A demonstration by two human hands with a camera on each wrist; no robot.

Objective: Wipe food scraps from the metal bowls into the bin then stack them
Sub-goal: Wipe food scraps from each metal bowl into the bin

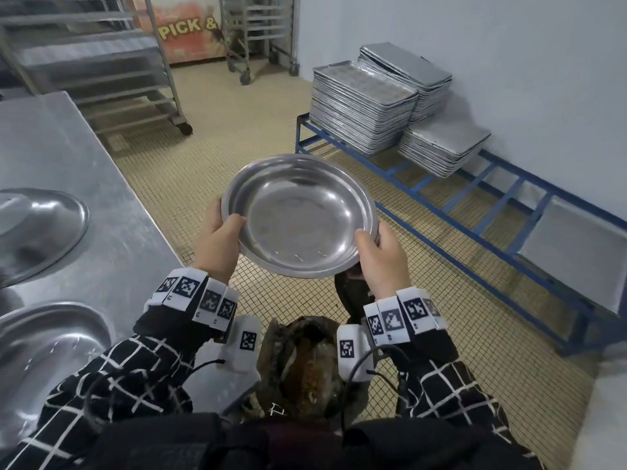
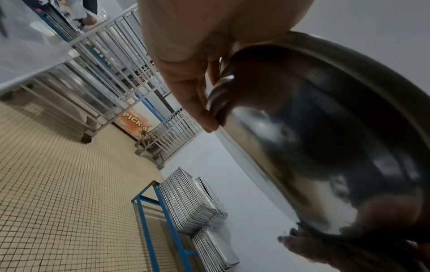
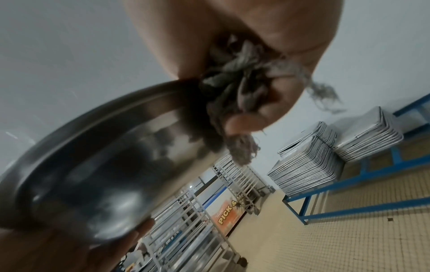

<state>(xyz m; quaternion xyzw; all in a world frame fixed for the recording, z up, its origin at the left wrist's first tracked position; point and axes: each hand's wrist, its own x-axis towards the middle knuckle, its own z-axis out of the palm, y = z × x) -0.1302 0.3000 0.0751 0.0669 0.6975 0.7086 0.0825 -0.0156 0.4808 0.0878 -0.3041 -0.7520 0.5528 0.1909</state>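
Note:
I hold a wide, shallow metal bowl (image 1: 300,215) in the air above the tiled floor, its inside facing me and free of visible scraps. My left hand (image 1: 220,239) grips its left rim, thumb over the edge; its fingers (image 2: 197,99) lie under the bowl's underside (image 2: 314,147). My right hand (image 1: 380,259) grips the right rim and also clutches a grey, frayed cloth (image 3: 235,95) against the bowl (image 3: 104,165). Below my wrists, a bin (image 1: 305,364) holds brown food scraps. Two more metal bowls (image 1: 34,232) (image 1: 44,354) lie on the steel table at left.
The steel table (image 1: 101,205) runs along the left. A blue low rack (image 1: 475,212) with stacks of metal trays (image 1: 363,110) stands along the right wall. Wheeled tray trolleys (image 1: 101,62) stand at the back. Tiled floor (image 1: 210,147) lies open between table and rack.

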